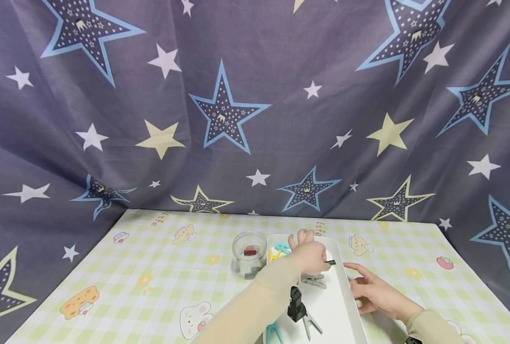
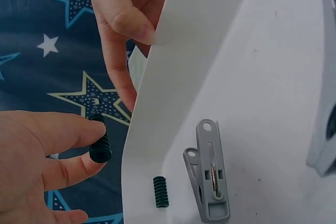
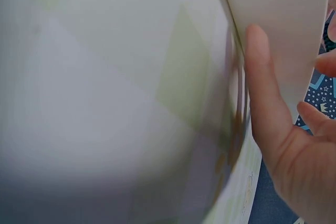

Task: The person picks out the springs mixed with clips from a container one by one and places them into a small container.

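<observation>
My left hand (image 1: 309,255) reaches over the white tray (image 1: 338,306), and its thumb and finger pinch a dark green coil spring (image 2: 100,145). A second dark green spring (image 2: 160,191) lies inside the tray near its wall, beside a grey clothespin (image 2: 212,174). At the tray's right side is my right hand (image 1: 379,291), its fingers against the outside of the wall. The right wrist view shows one extended finger (image 3: 260,77) of it lying along that wall.
Left of the tray stands a clear round jar (image 1: 237,267) with a red spring (image 1: 250,252) and a dark spring (image 1: 253,273). The tray also holds yellow (image 1: 274,253) and teal clothespins (image 1: 274,333) and another grey clothespin (image 1: 311,326). A star-printed curtain (image 1: 255,119) hangs behind the table.
</observation>
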A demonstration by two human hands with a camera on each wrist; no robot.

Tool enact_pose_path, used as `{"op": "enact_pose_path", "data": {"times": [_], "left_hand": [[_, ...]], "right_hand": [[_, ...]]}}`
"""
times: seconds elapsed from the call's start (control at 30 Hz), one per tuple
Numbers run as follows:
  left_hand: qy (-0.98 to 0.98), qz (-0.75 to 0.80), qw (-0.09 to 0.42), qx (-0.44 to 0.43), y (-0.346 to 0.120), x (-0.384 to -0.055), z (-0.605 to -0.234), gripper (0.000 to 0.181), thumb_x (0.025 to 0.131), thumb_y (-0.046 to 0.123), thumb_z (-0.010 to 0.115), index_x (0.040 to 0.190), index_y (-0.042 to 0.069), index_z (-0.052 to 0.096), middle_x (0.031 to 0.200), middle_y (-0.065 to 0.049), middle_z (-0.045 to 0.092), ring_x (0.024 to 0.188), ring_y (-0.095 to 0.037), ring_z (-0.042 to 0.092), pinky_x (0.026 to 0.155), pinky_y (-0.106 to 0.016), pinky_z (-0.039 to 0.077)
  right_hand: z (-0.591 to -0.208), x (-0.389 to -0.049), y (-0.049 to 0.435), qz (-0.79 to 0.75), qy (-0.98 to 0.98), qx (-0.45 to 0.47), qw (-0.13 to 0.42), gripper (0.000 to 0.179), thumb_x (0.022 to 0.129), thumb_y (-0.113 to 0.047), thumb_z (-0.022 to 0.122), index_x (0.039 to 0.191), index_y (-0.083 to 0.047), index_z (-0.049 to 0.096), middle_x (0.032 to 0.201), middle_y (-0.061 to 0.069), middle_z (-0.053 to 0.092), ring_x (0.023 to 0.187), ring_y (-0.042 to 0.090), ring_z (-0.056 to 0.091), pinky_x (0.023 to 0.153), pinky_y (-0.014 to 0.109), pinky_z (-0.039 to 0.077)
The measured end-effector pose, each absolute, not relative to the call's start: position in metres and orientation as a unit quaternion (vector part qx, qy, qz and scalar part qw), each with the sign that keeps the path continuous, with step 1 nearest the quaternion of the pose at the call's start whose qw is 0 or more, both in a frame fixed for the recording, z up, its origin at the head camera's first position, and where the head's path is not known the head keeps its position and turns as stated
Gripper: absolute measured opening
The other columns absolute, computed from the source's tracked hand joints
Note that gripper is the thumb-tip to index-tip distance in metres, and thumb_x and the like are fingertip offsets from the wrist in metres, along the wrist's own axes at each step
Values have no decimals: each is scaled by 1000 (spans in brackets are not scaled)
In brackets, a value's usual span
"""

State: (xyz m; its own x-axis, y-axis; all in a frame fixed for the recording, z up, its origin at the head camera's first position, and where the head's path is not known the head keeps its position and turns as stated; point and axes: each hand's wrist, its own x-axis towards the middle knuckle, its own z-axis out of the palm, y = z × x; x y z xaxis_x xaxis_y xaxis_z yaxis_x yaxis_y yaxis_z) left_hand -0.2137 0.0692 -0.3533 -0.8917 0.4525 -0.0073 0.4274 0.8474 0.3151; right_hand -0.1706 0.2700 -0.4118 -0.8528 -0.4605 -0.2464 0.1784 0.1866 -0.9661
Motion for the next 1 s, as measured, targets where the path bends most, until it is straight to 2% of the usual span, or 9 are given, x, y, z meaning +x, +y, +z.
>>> {"op": "enact_pose_path", "data": {"times": [0.17,0.47,0.8,1.0], "left_hand": [[955,160,39,246,63,-211,-352,27,80,27,69,62,18,53,119,-3,44,126,-25,24,107,-56,14],[947,176,29,268,50,-208,-346,18,81,23,69,67,17,58,136,-9,40,134,-27,19,108,-57,10],[937,181,7,298,37,-205,-347,14,82,27,70,73,19,64,144,-13,36,138,-32,19,107,-59,12],[937,174,-26,301,27,-203,-342,14,83,28,70,74,19,64,144,-12,37,138,-32,19,107,-57,13]], "right_hand": [[-412,-170,271,-632,724,-99,258,81,85,-6,52,146,0,0,105,9,55,83,17,64,70,36,56],[-411,-171,270,-631,727,-86,257,82,84,-5,52,147,0,0,107,11,54,85,17,64,71,37,56],[-412,-169,269,-623,736,-83,252,79,86,-4,50,146,1,1,107,11,53,82,18,63,68,36,56],[-411,-169,269,-618,741,-82,248,79,85,-5,51,146,1,1,107,11,53,82,17,63,67,35,56]]}}
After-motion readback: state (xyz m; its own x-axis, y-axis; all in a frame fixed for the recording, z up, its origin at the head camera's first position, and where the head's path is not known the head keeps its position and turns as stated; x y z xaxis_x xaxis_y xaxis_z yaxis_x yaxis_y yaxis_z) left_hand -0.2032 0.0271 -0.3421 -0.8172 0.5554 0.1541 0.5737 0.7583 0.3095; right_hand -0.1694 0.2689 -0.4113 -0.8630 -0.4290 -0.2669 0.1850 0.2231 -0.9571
